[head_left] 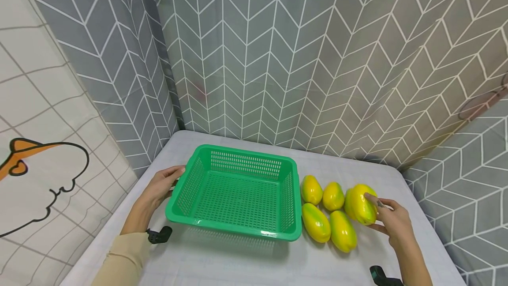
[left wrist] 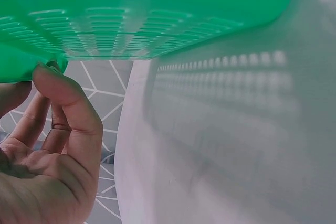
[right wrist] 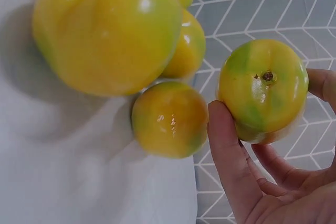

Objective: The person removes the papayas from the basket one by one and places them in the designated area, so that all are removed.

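Note:
At the left end of a green plastic basket (head_left: 238,195), my left hand (head_left: 159,186) grips the rim, thumb and fingers pinching its edge in the left wrist view. The mesh floor of the basket shows with nothing on it. On the right, my right hand (head_left: 396,220) holds a glossy yellow-green papaya (right wrist: 262,90) between thumb and fingers, its brown stem spot facing the right wrist camera. Several similar papayas (head_left: 316,223) lie between the basket and that hand. One of them is partly hidden behind the held papaya.
A white cloth covers the table (head_left: 206,259). Grey curtains with white chevron lines (head_left: 254,56) hang behind and to the right. A white patterned curtain (head_left: 47,100) hangs at the left. Black wrist devices (head_left: 159,235) sit near both wrists.

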`<control>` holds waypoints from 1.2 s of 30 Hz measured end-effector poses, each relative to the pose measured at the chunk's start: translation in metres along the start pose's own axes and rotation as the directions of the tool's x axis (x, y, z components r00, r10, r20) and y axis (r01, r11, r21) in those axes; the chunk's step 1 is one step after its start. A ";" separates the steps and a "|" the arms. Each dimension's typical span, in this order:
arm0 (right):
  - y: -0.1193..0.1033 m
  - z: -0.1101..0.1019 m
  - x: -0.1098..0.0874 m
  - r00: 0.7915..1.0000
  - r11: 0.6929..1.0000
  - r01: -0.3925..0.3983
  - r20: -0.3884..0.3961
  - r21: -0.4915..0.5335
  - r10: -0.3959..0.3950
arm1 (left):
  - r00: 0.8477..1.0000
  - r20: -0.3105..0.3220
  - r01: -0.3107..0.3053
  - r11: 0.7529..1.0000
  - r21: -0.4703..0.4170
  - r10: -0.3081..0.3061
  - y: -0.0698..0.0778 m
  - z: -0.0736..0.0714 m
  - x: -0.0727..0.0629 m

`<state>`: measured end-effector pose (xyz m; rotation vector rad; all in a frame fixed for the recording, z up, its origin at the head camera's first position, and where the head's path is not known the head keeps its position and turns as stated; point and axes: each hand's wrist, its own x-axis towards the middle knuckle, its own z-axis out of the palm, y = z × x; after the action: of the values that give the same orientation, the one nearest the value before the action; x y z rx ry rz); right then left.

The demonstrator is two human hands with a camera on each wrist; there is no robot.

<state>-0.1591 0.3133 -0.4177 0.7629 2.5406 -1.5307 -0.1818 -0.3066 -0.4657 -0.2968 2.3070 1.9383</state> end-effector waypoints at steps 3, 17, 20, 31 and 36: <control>0.006 -0.001 -0.002 1.000 1.000 -0.013 -0.027 0.004 0.014 | 1.000 0.003 0.000 1.000 0.001 0.000 0.000 0.000 0.000; 0.028 -0.007 -0.008 0.996 0.999 -0.050 -0.068 -0.007 0.050 | 1.000 -0.006 0.004 1.000 -0.001 -0.004 0.001 0.000 -0.001; 0.032 -0.008 -0.011 0.996 0.998 -0.058 -0.064 -0.013 0.057 | 1.000 -0.009 0.004 1.000 0.001 -0.004 0.001 0.000 0.000; 0.046 -0.008 -0.020 0.991 0.995 -0.099 -0.093 -0.006 0.098 | 1.000 -0.010 0.005 1.000 0.000 -0.005 0.000 0.001 0.000; 0.054 -0.007 -0.024 0.985 0.990 -0.142 -0.101 -0.010 0.140 | 1.000 -0.009 0.003 1.000 -0.001 -0.003 0.000 0.001 0.000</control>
<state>-0.1122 0.3302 -0.4503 1.0174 2.5026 -1.4596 -0.1815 -0.3056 -0.4654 -0.3089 2.3100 1.9404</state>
